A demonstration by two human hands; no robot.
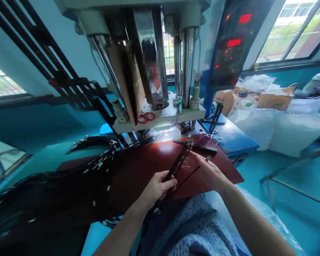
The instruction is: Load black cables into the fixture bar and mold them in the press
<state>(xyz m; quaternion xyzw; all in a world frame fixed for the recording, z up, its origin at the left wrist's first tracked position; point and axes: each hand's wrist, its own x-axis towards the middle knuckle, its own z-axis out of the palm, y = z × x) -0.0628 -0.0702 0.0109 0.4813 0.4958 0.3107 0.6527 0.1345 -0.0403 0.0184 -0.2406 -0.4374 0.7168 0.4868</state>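
My left hand (158, 185) is closed around a few thin black straps (179, 160) that run up and away to a metal jig bar (196, 145) on the dark red work plate (149, 160). My right hand (209, 172) is closed in a pinch on one black strap with a small silver tip (208, 158) near its fingers. Both hands hover over the near edge of the plate, in front of the press machine (160, 113).
A large heap of black straps with white tags (56, 185) covers the left of the table. Red scissors (146, 117) lie on the machine's platen. A control panel with red digits (233, 42) stands at right. White bags and cartons (272, 117) sit beyond it.
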